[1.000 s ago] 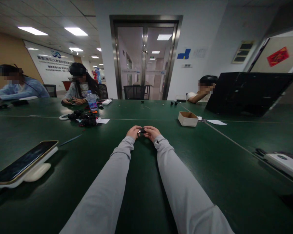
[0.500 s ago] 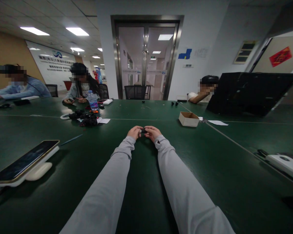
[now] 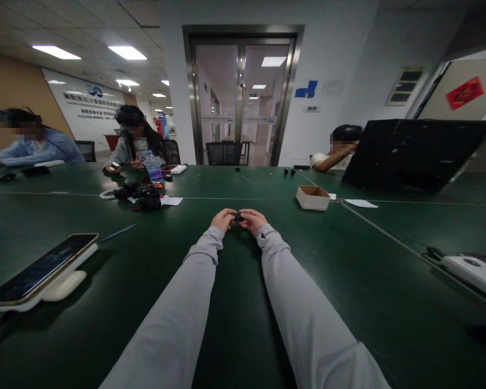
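My left hand (image 3: pixel 223 220) and my right hand (image 3: pixel 251 220) meet far out in front of me on the dark green table (image 3: pixel 235 302). Between their fingertips they pinch a small black part (image 3: pixel 237 216), which both hands grip just above the tabletop. Most of that part is hidden by my fingers. Both arms are stretched forward in grey sleeves.
A small open cardboard box (image 3: pixel 312 197) stands beyond my right hand. A heap of black parts (image 3: pixel 142 197) and a water bottle (image 3: pixel 153 168) lie at back left. A phone on a white stand (image 3: pixel 40 270) sits near left. Three people sit at the far side.
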The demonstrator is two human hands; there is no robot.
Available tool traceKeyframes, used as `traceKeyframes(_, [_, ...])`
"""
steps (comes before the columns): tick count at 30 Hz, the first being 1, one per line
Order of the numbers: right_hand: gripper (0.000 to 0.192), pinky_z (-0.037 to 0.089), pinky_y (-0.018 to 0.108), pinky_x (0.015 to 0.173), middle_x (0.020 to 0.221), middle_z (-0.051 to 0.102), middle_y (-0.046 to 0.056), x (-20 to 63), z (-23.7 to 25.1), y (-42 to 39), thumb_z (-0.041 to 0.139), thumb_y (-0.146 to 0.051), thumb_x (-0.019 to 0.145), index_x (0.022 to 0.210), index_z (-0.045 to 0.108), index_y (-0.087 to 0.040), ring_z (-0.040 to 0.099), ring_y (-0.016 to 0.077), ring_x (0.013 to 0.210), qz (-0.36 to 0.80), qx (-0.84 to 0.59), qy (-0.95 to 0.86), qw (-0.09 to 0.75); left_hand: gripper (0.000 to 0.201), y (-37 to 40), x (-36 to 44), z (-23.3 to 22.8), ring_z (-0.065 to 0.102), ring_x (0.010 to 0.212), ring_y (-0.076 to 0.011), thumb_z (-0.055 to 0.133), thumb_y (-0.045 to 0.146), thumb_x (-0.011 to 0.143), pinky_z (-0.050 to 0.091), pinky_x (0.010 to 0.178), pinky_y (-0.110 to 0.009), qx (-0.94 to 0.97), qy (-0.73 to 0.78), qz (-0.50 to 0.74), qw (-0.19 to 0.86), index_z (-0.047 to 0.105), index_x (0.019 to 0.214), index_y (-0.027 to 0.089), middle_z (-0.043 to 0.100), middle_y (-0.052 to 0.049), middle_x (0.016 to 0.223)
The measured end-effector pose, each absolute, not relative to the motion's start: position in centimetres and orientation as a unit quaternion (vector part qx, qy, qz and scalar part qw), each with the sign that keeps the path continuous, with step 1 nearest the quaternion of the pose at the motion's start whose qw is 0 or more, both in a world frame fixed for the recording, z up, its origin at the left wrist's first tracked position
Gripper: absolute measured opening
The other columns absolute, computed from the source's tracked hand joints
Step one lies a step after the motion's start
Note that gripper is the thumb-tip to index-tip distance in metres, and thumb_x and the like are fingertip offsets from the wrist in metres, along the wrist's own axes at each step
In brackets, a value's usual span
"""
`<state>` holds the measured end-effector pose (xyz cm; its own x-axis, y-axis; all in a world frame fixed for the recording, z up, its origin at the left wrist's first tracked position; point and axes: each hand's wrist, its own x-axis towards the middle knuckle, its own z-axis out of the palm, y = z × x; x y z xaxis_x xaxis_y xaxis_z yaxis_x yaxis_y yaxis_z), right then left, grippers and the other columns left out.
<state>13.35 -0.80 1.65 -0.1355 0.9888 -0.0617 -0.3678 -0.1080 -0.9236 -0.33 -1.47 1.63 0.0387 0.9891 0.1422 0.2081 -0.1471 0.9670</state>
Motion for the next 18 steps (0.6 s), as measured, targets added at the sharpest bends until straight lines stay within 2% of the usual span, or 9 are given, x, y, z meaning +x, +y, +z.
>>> traceKeyframes(18, [0.011, 0.047, 0.017, 0.041, 0.054, 0.061, 0.0, 13.45, 1.83, -1.02, 0.06, -0.007, 0.068, 0.075, 0.06, -0.015, 0.056, 0.0087, 0.043, 0.636, -0.384, -0.408, 0.531, 0.029, -1.56, -0.34, 1.65, 0.039, 0.036, -0.0065, 0.042, 0.02, 0.069, 0.031, 0.039, -0.017, 0.592, 0.49, 0.479, 0.424, 0.059, 0.091, 0.015, 0.048, 0.004, 0.045])
